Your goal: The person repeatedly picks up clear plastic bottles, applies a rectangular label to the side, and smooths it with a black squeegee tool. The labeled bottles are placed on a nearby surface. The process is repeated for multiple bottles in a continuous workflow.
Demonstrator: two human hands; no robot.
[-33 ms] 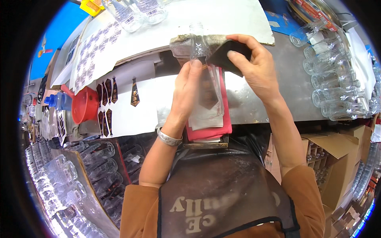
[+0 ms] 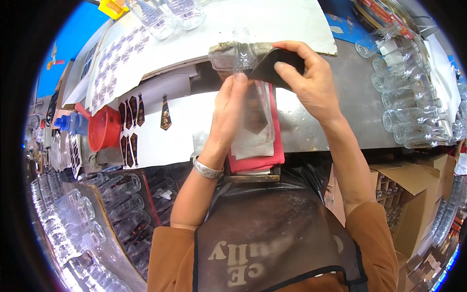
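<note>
A clear glass bottle (image 2: 244, 59) lies with its neck pointing away from me. Its neck end rests on a folded greyish cloth (image 2: 223, 58), and its body is over white and pink cloths (image 2: 278, 141). On the bottle's body is a dark tie-shaped label (image 2: 255, 114). My left hand (image 2: 227, 107) is closed on the bottle's left side, thumb on top near the shoulder. In my right hand (image 2: 311, 82), a flat black scraper-like pad (image 2: 279, 68) is pinched between thumb and fingers, its lower left edge at the bottle near my left thumb.
Loose tie-shaped labels (image 2: 166, 113) lie on white paper to the left, beside a red dipper (image 2: 104, 129). Clear bottles (image 2: 408, 102) line the right side; more fill racks (image 2: 124, 194) at lower left. Two bottles (image 2: 168, 17) stand on the white board. An open cardboard box (image 2: 408, 180) sits at lower right.
My right hand and the black pad have shifted slightly left and up. The left hand and the bottle look the same.
</note>
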